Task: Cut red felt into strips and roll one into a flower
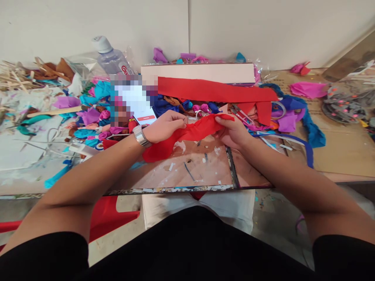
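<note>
Both of my hands hold one strip of red cloth [195, 132] over a low work board [187, 171]. My left hand [164, 127], with a metal watch on the wrist, has its fingers closed on the strip near the middle. My right hand [233, 132] pinches the strip's right end. The left end of the cloth hangs down onto the board. A longer red cloth band [216, 91] lies behind my hands, across a pink box [199, 72].
Heaps of coloured cloth scraps [93, 113] and small fabric roses cover the left and back. A plastic bottle [109, 56] stands at back left, wooden sticks [14, 76] far left. Scissors [241, 115] lie beside my right hand. Blue cloth [310, 128] trails right over cardboard.
</note>
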`<state>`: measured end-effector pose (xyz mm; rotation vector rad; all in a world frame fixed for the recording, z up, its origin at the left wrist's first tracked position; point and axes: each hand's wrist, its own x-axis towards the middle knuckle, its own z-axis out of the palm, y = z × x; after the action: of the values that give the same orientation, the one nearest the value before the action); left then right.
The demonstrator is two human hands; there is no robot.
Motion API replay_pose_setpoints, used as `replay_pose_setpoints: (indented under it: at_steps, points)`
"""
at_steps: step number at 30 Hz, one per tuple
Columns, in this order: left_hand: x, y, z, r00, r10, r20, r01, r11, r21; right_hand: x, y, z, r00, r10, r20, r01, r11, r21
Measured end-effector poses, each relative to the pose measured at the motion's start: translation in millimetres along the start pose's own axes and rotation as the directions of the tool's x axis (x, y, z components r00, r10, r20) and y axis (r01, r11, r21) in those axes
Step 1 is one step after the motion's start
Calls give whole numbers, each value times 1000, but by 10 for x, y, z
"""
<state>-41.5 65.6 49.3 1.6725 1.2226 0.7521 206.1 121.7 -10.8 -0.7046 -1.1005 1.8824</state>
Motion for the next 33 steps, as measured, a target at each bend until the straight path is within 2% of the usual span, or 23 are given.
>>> replay_pose_setpoints:
  at_steps: [5,13,22,28,33]
  points:
    - [-6,-8,-8,1000,15,-20,-16,1000,-22,-11,-38,-4,998,26,57,-28,999,35]
    - [0,-27,-31,996,17,-82,-20,999,-26,34,-81,-49,995,-96,22,97,994,-43]
    - [9,-32,-30,997,24,-70,-25,1000,-13,-22,-146,-70,980,-175,93,192,952,-237]
    - [7,-54,-28,999,24,-49,-24,1000,5,42,-112,-160,959,-281,45,277,885,-375]
    - [22,-71,-30,998,50,-36,-49,998,31,85,-97,-163,968,-250,-7,235,917,-323]
